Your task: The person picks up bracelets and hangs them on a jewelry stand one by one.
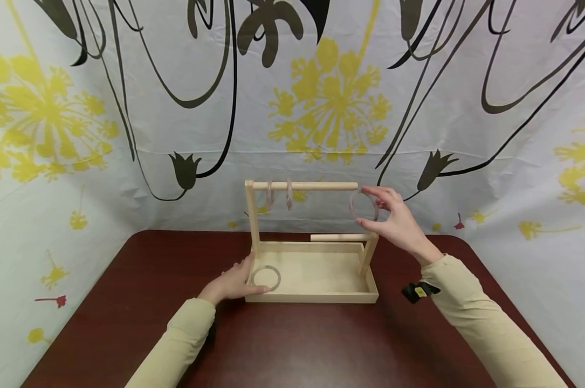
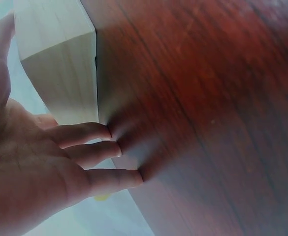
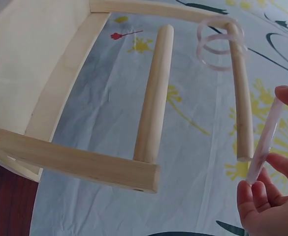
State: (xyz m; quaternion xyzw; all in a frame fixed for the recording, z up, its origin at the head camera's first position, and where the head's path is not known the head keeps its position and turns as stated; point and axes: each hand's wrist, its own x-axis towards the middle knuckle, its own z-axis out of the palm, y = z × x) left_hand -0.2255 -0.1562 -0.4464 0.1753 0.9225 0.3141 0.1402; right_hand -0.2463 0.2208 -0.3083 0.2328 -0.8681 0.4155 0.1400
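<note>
My right hand (image 1: 398,218) pinches a pale pinkish bangle (image 3: 266,140) between thumb and fingers. The bangle is close to the free end of the upper rod (image 1: 321,186) of a wooden jewelry stand. Two similar bangles, one (image 1: 270,196) and another (image 1: 289,196), hang on that rod near its left post. My left hand (image 1: 231,281) lies at the left end of the stand's tray (image 1: 316,298), thumb over the front corner. In the left wrist view its fingers (image 2: 115,181) are extended, tips on the table. A further bangle (image 1: 279,276) lies flat inside the tray, beside the left thumb.
A shorter lower rod (image 1: 338,237) reaches left from the stand's right post (image 1: 367,256). The stand is on a dark reddish-brown table (image 1: 297,345). Behind the table hangs a white patterned cloth (image 1: 214,129). A small black device (image 1: 418,291) is at the right wrist.
</note>
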